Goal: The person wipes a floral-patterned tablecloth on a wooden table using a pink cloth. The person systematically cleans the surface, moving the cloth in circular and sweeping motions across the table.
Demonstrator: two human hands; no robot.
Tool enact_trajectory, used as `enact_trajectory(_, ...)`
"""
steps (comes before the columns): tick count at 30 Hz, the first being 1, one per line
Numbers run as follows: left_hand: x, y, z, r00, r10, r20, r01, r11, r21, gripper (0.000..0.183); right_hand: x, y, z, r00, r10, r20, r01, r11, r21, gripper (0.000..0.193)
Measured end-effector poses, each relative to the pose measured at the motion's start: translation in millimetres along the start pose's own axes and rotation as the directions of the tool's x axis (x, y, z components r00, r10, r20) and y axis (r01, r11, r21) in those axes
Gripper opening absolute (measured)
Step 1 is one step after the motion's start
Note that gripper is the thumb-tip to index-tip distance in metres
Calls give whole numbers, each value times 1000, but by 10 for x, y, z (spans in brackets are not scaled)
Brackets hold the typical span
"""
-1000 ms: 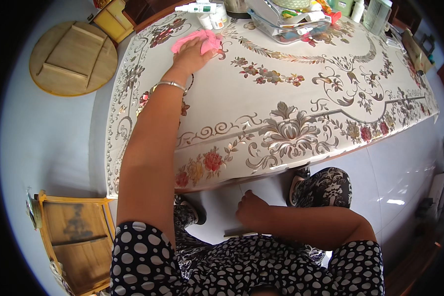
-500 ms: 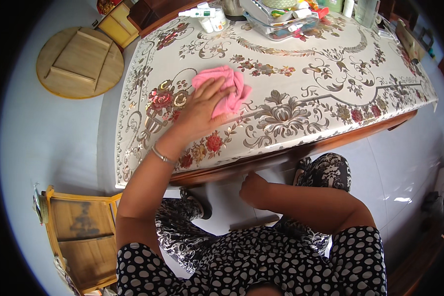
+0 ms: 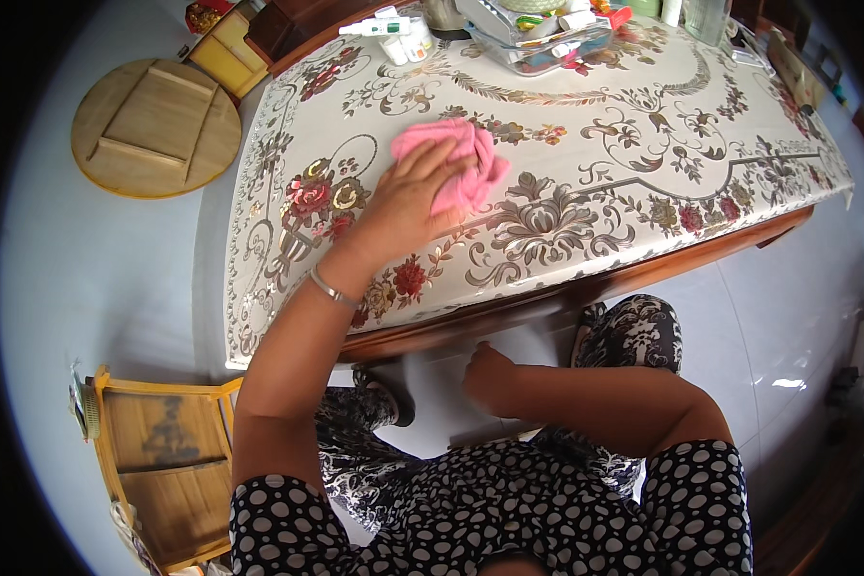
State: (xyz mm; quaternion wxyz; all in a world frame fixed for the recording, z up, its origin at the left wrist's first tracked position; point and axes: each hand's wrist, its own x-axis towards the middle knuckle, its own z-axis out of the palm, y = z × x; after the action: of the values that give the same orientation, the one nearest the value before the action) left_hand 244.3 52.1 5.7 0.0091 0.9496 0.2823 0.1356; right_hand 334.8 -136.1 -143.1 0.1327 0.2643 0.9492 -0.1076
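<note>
A crumpled pink cloth (image 3: 472, 173) lies on the patterned tablecloth (image 3: 355, 120), left of the table's middle. My left hand (image 3: 413, 200) presses down on it from the near left, fingers curved over its top and thumb beside its near edge. A metal bangle (image 3: 332, 287) sits on that wrist. In front of the table's near edge, my right hand (image 3: 490, 370) hangs closed in a loose fist below tabletop height. Nothing shows in it. The tablecloth is cream with grey scrolls and red flowers.
At the table's far side stand a clear plastic basket (image 3: 538, 58) full of small items, white bottles (image 3: 408, 46) and a glass jar (image 3: 708, 21). A round wooden board (image 3: 154, 130) leans at the left wall. A wooden chair (image 3: 168, 422) stands at the lower left.
My left hand has slid the pink cloth a little to the right across the tablecloth. My right hand stays nearly in place.
</note>
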Motion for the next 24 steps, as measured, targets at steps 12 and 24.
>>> enact_trajectory(12, 1082, -1037, 480, 939, -344, -23, 345, 934, 96, 71, -191, -58, -252, 999, -31, -38, 32, 999, 43, 9)
enact_trajectory(24, 1222, -1066, 511, 889, -459, 8, 452, 879, 152, 68, -35, 39, -261, 999, 1, 34, -1, 1000, -22, 20)
